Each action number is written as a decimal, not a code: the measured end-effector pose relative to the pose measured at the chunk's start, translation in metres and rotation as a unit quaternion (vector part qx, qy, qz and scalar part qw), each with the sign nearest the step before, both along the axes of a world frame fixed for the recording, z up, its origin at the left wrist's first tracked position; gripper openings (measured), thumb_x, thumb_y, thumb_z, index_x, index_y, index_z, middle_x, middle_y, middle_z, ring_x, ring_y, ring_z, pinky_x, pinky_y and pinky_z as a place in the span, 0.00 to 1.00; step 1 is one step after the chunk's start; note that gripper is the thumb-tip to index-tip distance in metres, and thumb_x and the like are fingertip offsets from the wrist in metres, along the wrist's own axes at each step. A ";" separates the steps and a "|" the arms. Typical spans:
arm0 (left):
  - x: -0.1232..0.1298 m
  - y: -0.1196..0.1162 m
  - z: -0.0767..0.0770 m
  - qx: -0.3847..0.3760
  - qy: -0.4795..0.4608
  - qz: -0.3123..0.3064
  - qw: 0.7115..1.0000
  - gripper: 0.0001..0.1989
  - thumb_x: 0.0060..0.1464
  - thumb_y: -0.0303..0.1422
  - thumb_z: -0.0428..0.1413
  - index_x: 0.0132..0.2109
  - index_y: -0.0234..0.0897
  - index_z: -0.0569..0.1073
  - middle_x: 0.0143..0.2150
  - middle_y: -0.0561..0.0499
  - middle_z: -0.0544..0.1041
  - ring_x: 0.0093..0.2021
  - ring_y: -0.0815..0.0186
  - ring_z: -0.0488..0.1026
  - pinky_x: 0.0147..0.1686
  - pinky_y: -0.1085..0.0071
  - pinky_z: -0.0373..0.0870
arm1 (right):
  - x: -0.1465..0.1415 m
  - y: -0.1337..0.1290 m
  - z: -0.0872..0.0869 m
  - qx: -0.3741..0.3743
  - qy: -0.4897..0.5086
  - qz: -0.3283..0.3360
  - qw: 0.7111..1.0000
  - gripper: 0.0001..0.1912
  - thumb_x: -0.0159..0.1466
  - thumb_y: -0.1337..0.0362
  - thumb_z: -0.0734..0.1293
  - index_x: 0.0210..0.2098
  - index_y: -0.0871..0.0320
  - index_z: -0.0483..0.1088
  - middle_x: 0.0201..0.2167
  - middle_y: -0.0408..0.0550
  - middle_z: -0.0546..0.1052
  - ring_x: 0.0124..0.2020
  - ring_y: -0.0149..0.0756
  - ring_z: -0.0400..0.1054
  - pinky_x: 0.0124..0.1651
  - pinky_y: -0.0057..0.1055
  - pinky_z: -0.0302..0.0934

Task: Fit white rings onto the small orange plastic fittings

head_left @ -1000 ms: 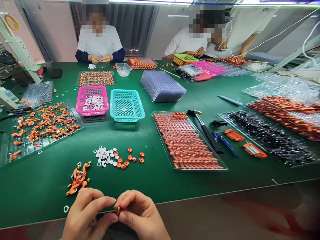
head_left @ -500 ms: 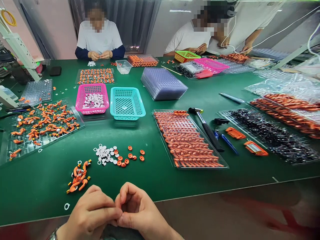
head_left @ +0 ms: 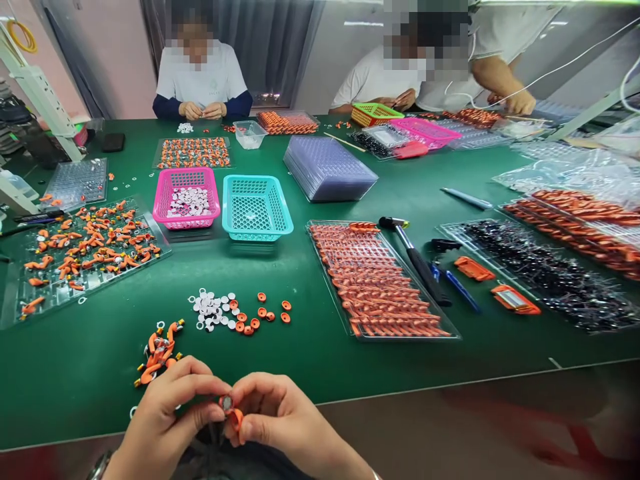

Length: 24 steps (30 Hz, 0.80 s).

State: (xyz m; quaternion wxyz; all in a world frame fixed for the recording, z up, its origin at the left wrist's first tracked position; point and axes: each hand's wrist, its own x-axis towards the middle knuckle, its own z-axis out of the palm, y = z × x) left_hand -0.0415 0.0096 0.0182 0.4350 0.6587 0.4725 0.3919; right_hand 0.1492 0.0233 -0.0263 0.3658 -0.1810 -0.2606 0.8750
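Observation:
My left hand (head_left: 180, 407) pinches a small orange part with a round grey face (head_left: 227, 403) between thumb and fingertips. Right beside it, my right hand (head_left: 277, 413) is closed on an orange cup-shaped cap (head_left: 236, 420). The two pieces sit close together at the table's front edge; whether they touch, I cannot tell. Beyond my left hand lies a small heap of curved orange parts (head_left: 159, 353) with yellow ends. Farther on are white discs (head_left: 213, 308) and several loose orange caps (head_left: 261, 311).
A pink basket (head_left: 160, 200) of white pieces stands beside a turquoise basket (head_left: 257, 235). Trays of orange pieces (head_left: 375, 287) and black pieces (head_left: 545, 267) lie right, with a hammer (head_left: 420, 263) between. A stack of clear trays (head_left: 330, 170) stands behind. Co-workers sit across the table.
My hands have parted slightly and turned, so the orange cap and the grey-faced part now show between my fingertips. At the back right, a co-worker's arm has moved over the table.

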 end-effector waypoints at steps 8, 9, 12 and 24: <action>0.006 -0.007 -0.008 -0.213 -0.152 0.073 0.962 0.06 0.49 0.34 0.67 0.37 0.41 0.81 0.32 0.52 0.82 0.33 0.65 0.78 0.32 0.77 0.74 | -0.010 -0.006 -0.003 -0.077 0.045 -0.058 0.994 0.14 0.49 0.69 0.81 0.33 0.62 0.78 0.28 0.46 0.82 0.25 0.28 0.77 0.31 0.21 0.70; 0.007 -0.007 -0.008 -0.221 -0.154 0.072 0.960 0.05 0.49 0.34 0.67 0.35 0.40 0.81 0.31 0.52 0.82 0.31 0.65 0.77 0.31 0.77 0.74 | -0.011 -0.006 -0.003 -0.080 0.042 -0.063 0.994 0.14 0.49 0.70 0.82 0.33 0.62 0.78 0.28 0.45 0.82 0.25 0.28 0.77 0.31 0.21 0.70; 0.009 -0.007 -0.009 -0.208 -0.136 0.079 0.965 0.03 0.50 0.33 0.66 0.34 0.39 0.81 0.30 0.52 0.81 0.30 0.66 0.76 0.30 0.78 0.72 | -0.012 -0.008 -0.003 -0.081 0.038 -0.075 0.993 0.14 0.48 0.71 0.82 0.32 0.62 0.78 0.28 0.44 0.82 0.25 0.27 0.77 0.32 0.21 0.71; 0.011 -0.008 -0.007 -0.192 -0.126 0.068 0.971 0.03 0.52 0.32 0.64 0.31 0.38 0.79 0.28 0.51 0.78 0.30 0.66 0.74 0.31 0.76 0.71 | -0.015 -0.014 -0.003 -0.062 0.025 -0.098 0.993 0.12 0.51 0.73 0.80 0.32 0.60 0.78 0.30 0.42 0.82 0.28 0.24 0.76 0.34 0.19 0.70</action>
